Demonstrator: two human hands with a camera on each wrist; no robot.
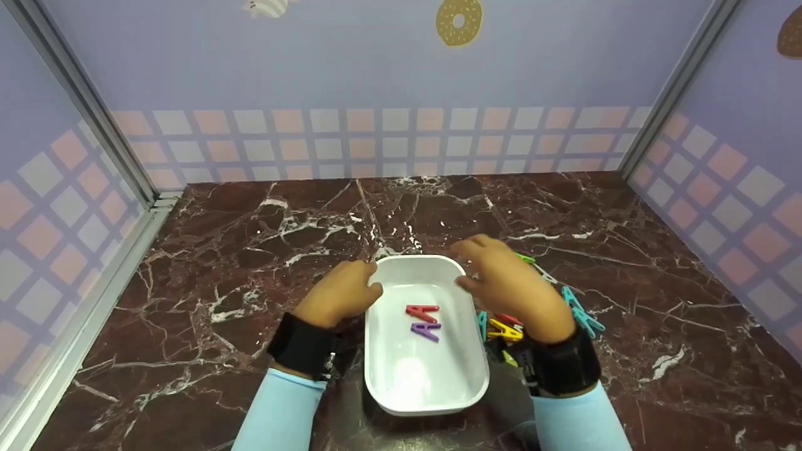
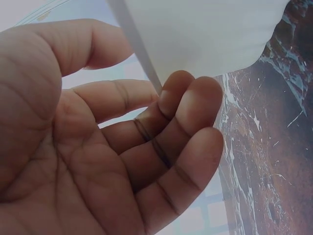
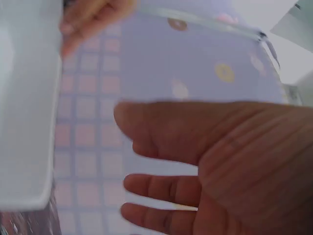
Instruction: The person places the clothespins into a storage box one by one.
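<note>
A white rectangular tray (image 1: pixel 426 382) stands on the marbled table, with a red clothespin (image 1: pixel 422 312) and a purple clothespin (image 1: pixel 426 331) lying inside. My left hand (image 1: pixel 341 291) grips its left rim near the far corner. In the left wrist view the thumb passes behind the rim, and curled fingertips (image 2: pixel 198 103) meet the outer wall. Beside the tray's right rim, my right hand (image 1: pixel 510 285) is raised and slightly blurred, its fingers spread and holding nothing. The right wrist view shows the thumb and fingers of the right hand (image 3: pixel 195 161) apart from the tray wall.
Several clothespins lie right of the tray, partly hidden under my right arm: a yellow clothespin (image 1: pixel 505 330), teal clothespins (image 1: pixel 583 313) and a green clothespin (image 1: pixel 525 257) among them. Patterned panels (image 1: pixel 376 144) enclose the table at the back and both sides.
</note>
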